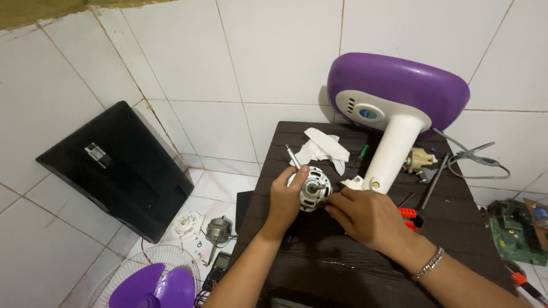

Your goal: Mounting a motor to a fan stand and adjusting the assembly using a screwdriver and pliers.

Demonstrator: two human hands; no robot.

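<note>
A silver fan motor [313, 193] with a metal shaft sticking up to the upper left is held over a dark wooden table [342, 274]. My left hand [283, 199] grips its left side. My right hand [365, 217], with a bracelet at the wrist, touches its right side with the fingertips. Behind the motor lie crumpled white tissue [322, 149] and a fan stand [394, 108] tipped on its side, with a purple base and a white neck.
A green-handled screwdriver [362, 153], a grey cable [474, 157], a metal rod [435, 181] and a red-handled tool [410, 217] lie on the table. On the tiled floor are a black panel [117, 168], a second motor [218, 231], a purple fan blade in a white grille [151, 285], and a green circuit board [516, 236].
</note>
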